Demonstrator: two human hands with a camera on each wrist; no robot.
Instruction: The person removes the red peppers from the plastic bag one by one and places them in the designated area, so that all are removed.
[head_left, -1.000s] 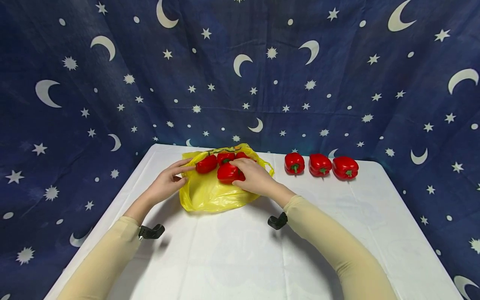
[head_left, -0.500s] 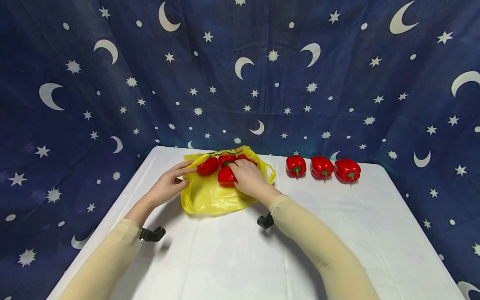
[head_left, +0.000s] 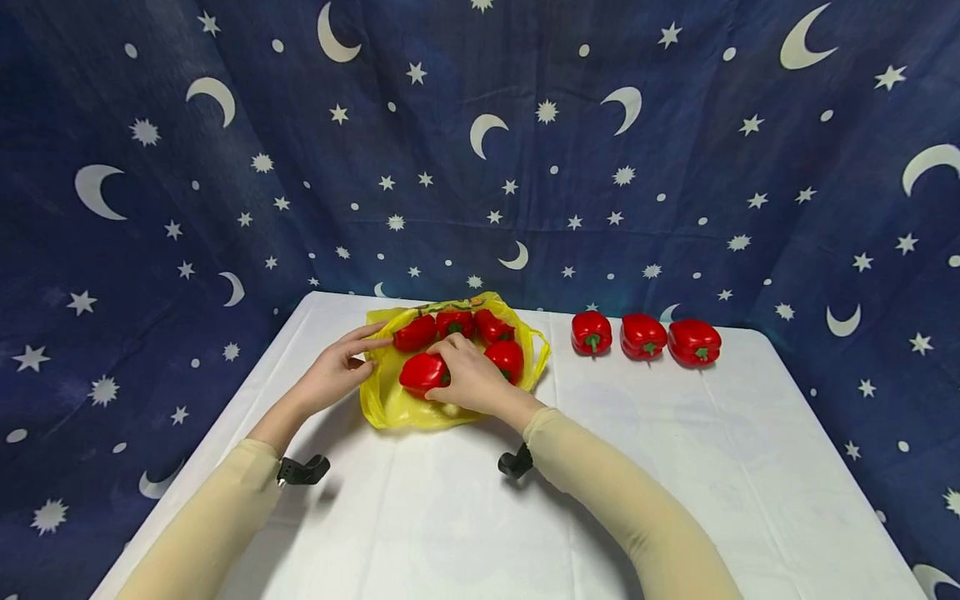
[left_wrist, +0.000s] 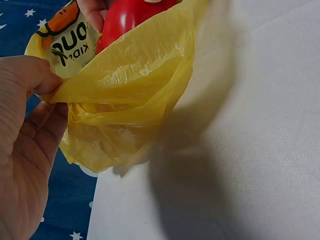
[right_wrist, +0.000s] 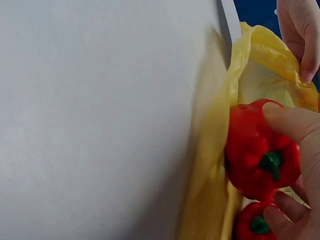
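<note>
A yellow plastic bag (head_left: pixel 405 408) lies spread with its mouth facing up and several red bell peppers inside. My left hand (head_left: pixel 333 375) pinches the bag's left rim between thumb and fingers, as the left wrist view shows. Inside the bag my right hand (head_left: pixel 476 375) grips a red bell pepper (head_left: pixel 422 375), thumb on its side and fingers underneath. That pepper's green stem (right_wrist: pixel 271 162) faces the right wrist camera. Three peppers sit along the bag's back side, including a left one (head_left: pixel 415 333). Another bell pepper (head_left: pixel 506 360) lies at the right, partly behind my right hand.
Three more red bell peppers stand in a row on the white-covered table (head_left: pixel 465 517), right of the bag: a left one (head_left: pixel 592 332), a middle one (head_left: pixel 642 337) and a right one (head_left: pixel 694 342). A dark blue star-patterned cloth (head_left: pixel 435 150) hangs behind the table.
My right hand has shifted left and slightly nearer with the pepper inside the bag, uncovering the peppers at the bag's right. My left hand stays on the rim.
</note>
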